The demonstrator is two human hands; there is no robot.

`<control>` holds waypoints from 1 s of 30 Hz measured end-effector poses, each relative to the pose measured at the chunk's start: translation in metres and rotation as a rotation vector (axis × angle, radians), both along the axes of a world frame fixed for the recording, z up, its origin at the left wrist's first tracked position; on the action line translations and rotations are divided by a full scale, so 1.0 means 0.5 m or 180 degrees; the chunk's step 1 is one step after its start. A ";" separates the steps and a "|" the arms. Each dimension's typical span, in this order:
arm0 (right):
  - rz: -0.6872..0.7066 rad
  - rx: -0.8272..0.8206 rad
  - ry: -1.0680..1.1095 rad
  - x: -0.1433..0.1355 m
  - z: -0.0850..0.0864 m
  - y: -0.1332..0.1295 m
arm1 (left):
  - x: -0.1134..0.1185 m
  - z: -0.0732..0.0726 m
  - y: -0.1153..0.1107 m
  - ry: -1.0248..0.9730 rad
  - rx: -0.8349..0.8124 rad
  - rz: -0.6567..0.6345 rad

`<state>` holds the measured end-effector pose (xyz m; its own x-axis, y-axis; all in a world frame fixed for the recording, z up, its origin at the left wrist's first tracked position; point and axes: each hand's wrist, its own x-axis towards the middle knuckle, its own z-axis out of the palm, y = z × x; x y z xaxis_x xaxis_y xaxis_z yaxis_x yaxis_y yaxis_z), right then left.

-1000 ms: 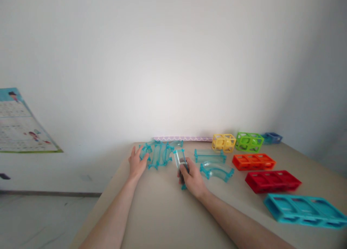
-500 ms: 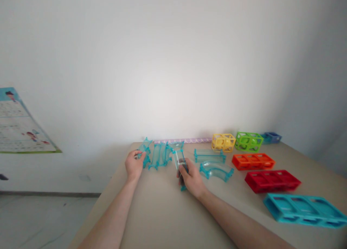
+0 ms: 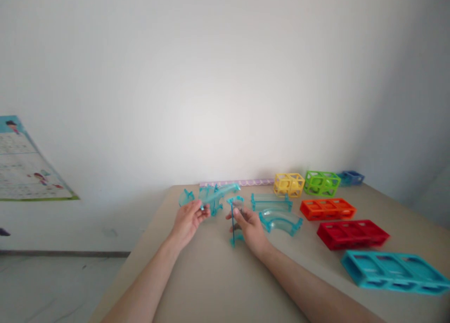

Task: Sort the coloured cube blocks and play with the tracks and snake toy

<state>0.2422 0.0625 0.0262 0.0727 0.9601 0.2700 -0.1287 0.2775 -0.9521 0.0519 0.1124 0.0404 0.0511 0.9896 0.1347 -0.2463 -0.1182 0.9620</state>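
Left hand (image 3: 188,223): narrowly closed, a long clear blue piece (image 3: 221,192) pinched at its near end between thumb and fingers. The piece is held raised over the bench (image 3: 200,276), its far end slanted up and to the right. Right hand (image 3: 251,227): closed around an upright clear piece (image 3: 232,220), which is gripped at its middle, with its ends left showing above and below the fingers.

Pose: both forearms are stretched forward from the near side. The left is angled inward to the right, the right inward to the left; the hands are held near each other, apart.

Changes from the earlier frames: the left hand is shifted to the right, closer to the right hand, and its piece, earlier tipped up at the left end of the cluster, is now swung across it. The upright clear piece is turned from its broad face to a narrow edge.

Also listed: a cluster of clear blue pieces (image 3: 213,206), partly covered by the raised piece; a small clear piece (image 3: 185,197), set left of it; a straight piece (image 3: 271,203) and a curved piece (image 3: 281,222), laid right of the right hand. Farther right are placed a yellow frame (image 3: 288,185), a green frame (image 3: 321,183), an orange frame (image 3: 327,209), a red frame (image 3: 352,235) and a turquoise frame (image 3: 395,271).
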 end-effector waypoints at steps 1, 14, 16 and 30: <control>-0.0041 0.0019 0.0056 0.003 0.003 -0.001 | 0.010 0.000 -0.015 -0.0109 -0.0173 -0.0603; 0.0618 -0.0149 0.0121 -0.010 0.000 -0.010 | 0.036 -0.006 -0.062 0.0642 -0.0186 -0.2012; 0.0514 -0.0160 0.0171 -0.008 -0.001 -0.006 | 0.037 -0.003 -0.061 0.0545 -0.0187 -0.2032; 0.0085 -0.0533 0.0804 -0.009 0.012 -0.012 | 0.035 -0.016 -0.065 0.0798 -0.0157 -0.1950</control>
<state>0.2375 0.0567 0.0322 0.0917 0.9922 0.0844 -0.3724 0.1128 -0.9212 0.0692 0.0799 0.0323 0.6303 0.7764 0.0008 -0.0230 0.0176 0.9996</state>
